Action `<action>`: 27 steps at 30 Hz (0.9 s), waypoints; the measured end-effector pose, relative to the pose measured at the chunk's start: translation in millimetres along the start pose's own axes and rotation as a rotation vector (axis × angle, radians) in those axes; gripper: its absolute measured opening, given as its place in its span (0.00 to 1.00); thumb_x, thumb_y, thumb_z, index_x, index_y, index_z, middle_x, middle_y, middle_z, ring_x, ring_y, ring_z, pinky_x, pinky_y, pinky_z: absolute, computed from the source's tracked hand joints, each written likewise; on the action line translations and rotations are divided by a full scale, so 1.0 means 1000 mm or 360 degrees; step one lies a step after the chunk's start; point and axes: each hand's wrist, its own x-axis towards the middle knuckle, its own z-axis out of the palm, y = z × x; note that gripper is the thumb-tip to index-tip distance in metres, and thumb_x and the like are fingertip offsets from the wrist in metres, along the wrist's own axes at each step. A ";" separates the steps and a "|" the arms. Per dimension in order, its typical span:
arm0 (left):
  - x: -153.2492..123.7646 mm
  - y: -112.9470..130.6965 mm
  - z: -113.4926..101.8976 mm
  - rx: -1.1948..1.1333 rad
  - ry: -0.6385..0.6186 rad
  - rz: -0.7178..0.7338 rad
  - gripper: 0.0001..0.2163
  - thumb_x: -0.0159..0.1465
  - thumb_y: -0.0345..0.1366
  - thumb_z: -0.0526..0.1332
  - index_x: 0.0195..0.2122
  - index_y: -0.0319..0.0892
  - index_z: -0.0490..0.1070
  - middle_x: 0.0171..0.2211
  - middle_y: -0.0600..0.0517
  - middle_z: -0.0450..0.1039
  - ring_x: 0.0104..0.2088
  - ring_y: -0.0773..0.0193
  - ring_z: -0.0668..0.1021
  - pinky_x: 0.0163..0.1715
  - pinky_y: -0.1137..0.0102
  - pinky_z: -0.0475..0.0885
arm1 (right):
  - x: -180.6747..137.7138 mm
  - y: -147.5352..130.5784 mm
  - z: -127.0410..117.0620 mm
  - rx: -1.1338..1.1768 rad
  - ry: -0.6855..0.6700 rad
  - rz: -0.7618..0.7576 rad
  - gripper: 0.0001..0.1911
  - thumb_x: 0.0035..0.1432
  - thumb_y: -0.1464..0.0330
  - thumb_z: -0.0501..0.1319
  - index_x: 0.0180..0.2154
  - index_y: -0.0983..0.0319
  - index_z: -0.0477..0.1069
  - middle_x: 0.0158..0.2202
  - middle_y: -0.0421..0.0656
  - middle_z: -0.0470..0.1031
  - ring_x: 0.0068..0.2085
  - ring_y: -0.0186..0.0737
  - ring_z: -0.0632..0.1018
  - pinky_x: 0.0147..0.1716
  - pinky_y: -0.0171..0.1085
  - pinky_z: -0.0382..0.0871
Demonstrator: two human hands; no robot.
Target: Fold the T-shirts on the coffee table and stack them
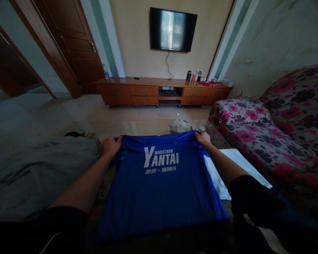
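Blue shirt (161, 197) is stretched between left hand (112, 145) and right hand (202, 138), each pinching one far corner. If one pinch loosens, probably that corner sags. Pulling sideways could also drag the white sheet (237, 163) nearer than the right hand (maybe it lies partly under the shirt).

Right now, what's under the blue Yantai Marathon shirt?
A white sheet shows along the right edge of the blue shirt, apparently running partly beneath. The blue shirt hides anything further under it.
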 end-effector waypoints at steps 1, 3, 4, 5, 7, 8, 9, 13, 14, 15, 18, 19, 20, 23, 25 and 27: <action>0.002 -0.004 0.009 0.0005 -0.0009 0.0015 0.20 0.66 0.52 0.56 0.37 0.39 0.79 0.38 0.36 0.80 0.43 0.44 0.80 0.45 0.56 0.71 | 0.001 0.000 0.010 -0.0003 -0.0007 0.0008 0.24 0.66 0.57 0.53 0.47 0.67 0.79 0.47 0.59 0.80 0.51 0.58 0.80 0.51 0.44 0.71; 0.005 -0.010 0.026 0.0009 -0.0022 0.0046 0.19 0.67 0.49 0.55 0.41 0.39 0.77 0.41 0.36 0.79 0.46 0.46 0.80 0.48 0.57 0.70 | 0.002 0.001 0.027 -0.0004 -0.0014 0.0015 0.25 0.67 0.57 0.53 0.49 0.69 0.78 0.48 0.63 0.79 0.54 0.60 0.78 0.53 0.46 0.70; 0.006 -0.012 0.033 0.0011 -0.0026 0.0063 0.18 0.68 0.48 0.55 0.43 0.39 0.76 0.42 0.37 0.79 0.48 0.46 0.79 0.50 0.57 0.70 | 0.001 0.001 0.035 -0.0003 -0.0011 0.0018 0.26 0.67 0.57 0.53 0.50 0.71 0.77 0.50 0.64 0.77 0.55 0.61 0.76 0.54 0.47 0.69; 0.006 -0.014 0.038 0.0013 -0.0028 0.0083 0.18 0.67 0.47 0.56 0.46 0.39 0.74 0.44 0.37 0.78 0.50 0.47 0.78 0.52 0.57 0.69 | 0.000 0.001 0.042 0.0000 0.0007 0.0019 0.27 0.67 0.57 0.53 0.53 0.72 0.74 0.53 0.66 0.75 0.57 0.62 0.75 0.56 0.47 0.68; 0.003 -0.016 0.043 0.0028 -0.0003 0.0141 0.18 0.66 0.45 0.58 0.51 0.37 0.71 0.48 0.36 0.75 0.54 0.47 0.75 0.54 0.57 0.67 | -0.005 0.001 0.052 -0.0004 0.0093 -0.0006 0.31 0.65 0.56 0.57 0.59 0.74 0.67 0.59 0.67 0.68 0.60 0.61 0.72 0.57 0.47 0.66; 0.000 -0.015 0.042 0.0047 0.0031 0.0181 0.20 0.65 0.43 0.59 0.53 0.36 0.70 0.50 0.35 0.73 0.56 0.47 0.73 0.55 0.57 0.67 | -0.008 0.001 0.055 -0.0022 0.0162 -0.0028 0.34 0.63 0.57 0.59 0.62 0.74 0.63 0.62 0.67 0.64 0.60 0.61 0.71 0.57 0.47 0.66; -0.004 -0.013 0.040 0.0078 0.0077 0.0227 0.21 0.64 0.42 0.60 0.55 0.35 0.68 0.53 0.34 0.70 0.57 0.46 0.71 0.55 0.56 0.66 | -0.012 0.001 0.056 -0.0056 0.0236 -0.0068 0.37 0.62 0.57 0.62 0.64 0.73 0.60 0.64 0.67 0.60 0.60 0.61 0.70 0.57 0.48 0.66; -0.024 0.008 0.026 0.0230 0.0061 0.0592 0.14 0.66 0.41 0.58 0.47 0.39 0.72 0.51 0.37 0.70 0.55 0.44 0.69 0.54 0.51 0.64 | -0.031 -0.005 0.055 -0.0282 0.0153 -0.0610 0.23 0.63 0.60 0.61 0.55 0.65 0.69 0.59 0.59 0.66 0.58 0.60 0.69 0.58 0.51 0.62; -0.029 0.016 0.024 0.0234 -0.0069 0.0759 0.11 0.66 0.41 0.57 0.41 0.41 0.74 0.46 0.39 0.72 0.53 0.46 0.71 0.54 0.52 0.64 | -0.035 -0.008 0.055 -0.0317 0.0000 -0.0822 0.17 0.64 0.60 0.59 0.49 0.64 0.72 0.55 0.57 0.69 0.57 0.58 0.70 0.58 0.50 0.62; -0.033 0.024 0.023 0.0215 -0.0236 0.0936 0.11 0.67 0.41 0.56 0.37 0.42 0.75 0.42 0.42 0.73 0.50 0.48 0.72 0.53 0.54 0.65 | -0.038 -0.012 0.056 -0.0329 -0.0151 -0.1001 0.13 0.65 0.61 0.58 0.45 0.63 0.74 0.51 0.55 0.72 0.55 0.55 0.71 0.58 0.48 0.62; -0.040 0.045 0.030 0.0085 -0.0544 0.1272 0.11 0.67 0.40 0.55 0.37 0.44 0.77 0.40 0.44 0.74 0.47 0.52 0.74 0.52 0.58 0.68 | -0.043 -0.025 0.064 -0.0255 -0.0328 -0.1137 0.14 0.67 0.61 0.56 0.46 0.62 0.75 0.48 0.51 0.74 0.52 0.49 0.73 0.56 0.42 0.64; -0.040 0.050 0.034 0.0043 -0.0547 0.1277 0.12 0.67 0.39 0.55 0.42 0.44 0.77 0.44 0.44 0.75 0.48 0.52 0.74 0.52 0.58 0.68 | -0.043 -0.030 0.067 -0.0217 -0.0297 -0.1081 0.17 0.67 0.61 0.56 0.50 0.63 0.74 0.50 0.51 0.73 0.53 0.49 0.73 0.57 0.42 0.64; -0.040 0.053 0.039 0.0014 -0.0524 0.1239 0.15 0.67 0.39 0.54 0.48 0.44 0.76 0.49 0.43 0.74 0.50 0.51 0.74 0.54 0.57 0.68 | -0.041 -0.034 0.070 -0.0185 -0.0263 -0.1016 0.20 0.68 0.61 0.56 0.55 0.62 0.73 0.53 0.51 0.72 0.55 0.49 0.72 0.58 0.42 0.63; -0.036 0.057 0.053 0.0029 -0.0497 0.1037 0.23 0.69 0.41 0.52 0.64 0.45 0.68 0.63 0.43 0.67 0.58 0.48 0.71 0.57 0.54 0.66 | -0.029 -0.043 0.079 -0.0146 -0.0286 -0.0856 0.28 0.69 0.61 0.55 0.67 0.59 0.62 0.64 0.50 0.67 0.61 0.49 0.69 0.62 0.42 0.60; -0.034 0.056 0.061 0.0115 -0.0508 0.0910 0.25 0.70 0.44 0.50 0.68 0.48 0.64 0.68 0.44 0.63 0.62 0.43 0.68 0.58 0.49 0.64 | -0.020 -0.046 0.084 -0.0159 -0.0327 -0.0737 0.31 0.70 0.60 0.53 0.71 0.58 0.56 0.68 0.49 0.63 0.64 0.51 0.68 0.63 0.44 0.60; -0.032 0.055 0.066 0.0199 -0.0480 0.0786 0.27 0.72 0.48 0.47 0.69 0.49 0.62 0.70 0.45 0.60 0.65 0.39 0.64 0.60 0.44 0.61 | -0.015 -0.049 0.089 -0.0183 -0.0310 -0.0614 0.33 0.70 0.57 0.51 0.73 0.56 0.52 0.69 0.48 0.61 0.65 0.55 0.66 0.62 0.48 0.60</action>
